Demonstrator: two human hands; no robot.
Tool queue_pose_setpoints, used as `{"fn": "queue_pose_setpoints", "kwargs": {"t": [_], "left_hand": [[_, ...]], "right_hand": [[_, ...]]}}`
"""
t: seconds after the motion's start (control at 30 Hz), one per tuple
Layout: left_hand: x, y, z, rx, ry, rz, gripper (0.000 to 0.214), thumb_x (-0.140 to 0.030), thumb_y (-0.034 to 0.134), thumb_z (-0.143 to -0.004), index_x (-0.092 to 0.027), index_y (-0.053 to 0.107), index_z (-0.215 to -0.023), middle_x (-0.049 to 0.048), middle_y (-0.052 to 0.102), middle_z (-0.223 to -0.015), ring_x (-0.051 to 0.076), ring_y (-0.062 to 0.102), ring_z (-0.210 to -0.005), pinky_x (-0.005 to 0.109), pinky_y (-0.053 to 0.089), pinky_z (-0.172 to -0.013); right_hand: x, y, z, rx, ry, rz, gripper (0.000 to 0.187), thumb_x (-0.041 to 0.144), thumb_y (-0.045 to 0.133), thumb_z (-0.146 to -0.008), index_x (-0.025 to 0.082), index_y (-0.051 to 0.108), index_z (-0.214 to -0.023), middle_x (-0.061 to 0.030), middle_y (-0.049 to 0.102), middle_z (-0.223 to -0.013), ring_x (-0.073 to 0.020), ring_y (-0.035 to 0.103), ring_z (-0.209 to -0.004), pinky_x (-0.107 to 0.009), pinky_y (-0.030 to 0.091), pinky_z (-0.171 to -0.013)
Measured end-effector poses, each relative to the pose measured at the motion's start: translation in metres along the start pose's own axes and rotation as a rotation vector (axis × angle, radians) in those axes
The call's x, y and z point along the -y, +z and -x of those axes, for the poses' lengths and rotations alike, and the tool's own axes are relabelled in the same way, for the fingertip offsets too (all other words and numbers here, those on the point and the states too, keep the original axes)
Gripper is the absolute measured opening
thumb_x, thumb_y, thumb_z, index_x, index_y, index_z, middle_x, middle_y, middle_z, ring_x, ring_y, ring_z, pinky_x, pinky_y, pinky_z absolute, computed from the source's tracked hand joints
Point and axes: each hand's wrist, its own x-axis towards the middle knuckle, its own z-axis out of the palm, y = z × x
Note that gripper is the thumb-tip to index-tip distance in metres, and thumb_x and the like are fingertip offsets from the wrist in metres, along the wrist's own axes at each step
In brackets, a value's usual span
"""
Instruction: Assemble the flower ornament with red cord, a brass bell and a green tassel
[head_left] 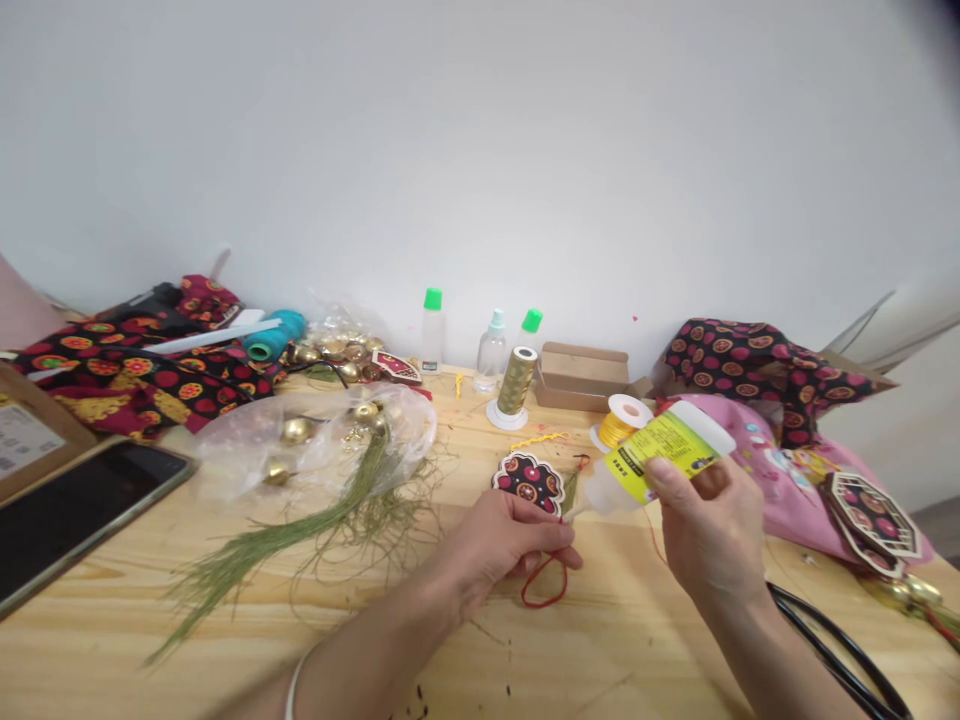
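While red cord (545,604) is pinched by the left hand (517,530), a bottle (656,447) at its two o'clock is grasped by the right hand (709,515). Gluing is apparently under way; steady aim seems required.

Yellow-labelled squeeze bottle (646,448) in the right fingers (669,483); red cord (543,606) below the left fingers (551,538); beyond them, black scalloped ornament (528,481), magenta-and-orange dotted.

You are at a handicraft workspace: the wooden worktop (615,630) against a plain wall (480,150), gold thread spool (517,382), patterned fabric (195,395), green strands (341,512), gold balls (298,430) and scalloped ornament (527,478) show you so.
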Motion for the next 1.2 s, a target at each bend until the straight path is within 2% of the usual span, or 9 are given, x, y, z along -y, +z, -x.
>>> {"fn": "queue_pose_setpoints", "kwargs": {"t": [0.27,0.43,0.6,0.8,1.0,1.2], "left_hand": [[-0.0002,-0.0003,0.0014,0.002,-0.005,0.004,0.021,-0.032,0.070,-0.057,-0.012,0.066,-0.053,-0.0073,0.039,-0.032,0.004,0.024,-0.036,0.022,0.015,-0.041],[0.0018,-0.0014,-0.0011,0.003,0.006,0.008,0.021,-0.031,0.071,-0.057,-0.011,0.067,-0.054,-0.0039,0.049,-0.039,0.003,0.026,-0.037,0.021,0.015,-0.040],[0.0001,-0.0006,0.0004,-0.001,0.004,0.013,0.021,-0.030,0.071,-0.057,-0.011,0.066,-0.053,-0.0031,0.052,-0.041,0.002,0.027,-0.037,0.021,0.015,-0.041],[-0.0015,0.0008,0.0035,0.000,-0.012,-0.012,0.019,-0.029,0.069,-0.060,-0.011,0.066,-0.054,-0.0080,0.037,-0.030,0.003,0.025,-0.035,0.021,0.014,-0.040],[0.0007,-0.0013,-0.0016,0.011,-0.004,-0.007,0.020,-0.030,0.069,-0.060,-0.011,0.067,-0.054,-0.0077,0.038,-0.031,0.003,0.025,-0.035,0.021,0.014,-0.039],[0.0015,-0.0011,0.0007,0.005,-0.006,-0.013,0.018,-0.028,0.068,-0.061,-0.011,0.066,-0.054,-0.0070,0.041,-0.032,0.003,0.025,-0.035,0.020,0.014,-0.039]], "right_hand": [[0.0011,-0.0004,0.0005,0.002,0.003,0.006,0.039,0.025,0.071,-0.061,0.018,0.059,-0.098,-0.0059,0.067,-0.084,-0.0211,0.062,-0.072,-0.031,0.050,-0.061],[0.0009,0.0001,0.0000,0.000,0.000,-0.012,0.039,0.024,0.072,-0.061,0.018,0.060,-0.097,-0.0060,0.067,-0.088,-0.0206,0.062,-0.074,-0.031,0.050,-0.062],[0.0013,0.0014,0.0004,-0.007,0.011,-0.017,0.038,0.024,0.072,-0.061,0.018,0.060,-0.096,-0.0054,0.067,-0.088,-0.0206,0.062,-0.075,-0.031,0.050,-0.064],[0.0008,-0.0001,-0.0002,-0.001,0.003,-0.039,0.035,0.022,0.071,-0.062,0.019,0.061,-0.095,-0.0042,0.067,-0.088,-0.0197,0.062,-0.077,-0.030,0.050,-0.065],[-0.0003,-0.0005,-0.0007,-0.011,0.005,-0.029,0.038,0.023,0.073,-0.060,0.017,0.061,-0.095,-0.0060,0.067,-0.088,-0.0194,0.062,-0.073,-0.030,0.051,-0.062],[-0.0008,-0.0004,-0.0007,-0.006,-0.006,-0.040,0.036,0.022,0.073,-0.059,0.018,0.061,-0.093,-0.0050,0.067,-0.086,-0.0206,0.062,-0.077,-0.032,0.052,-0.066]]}}
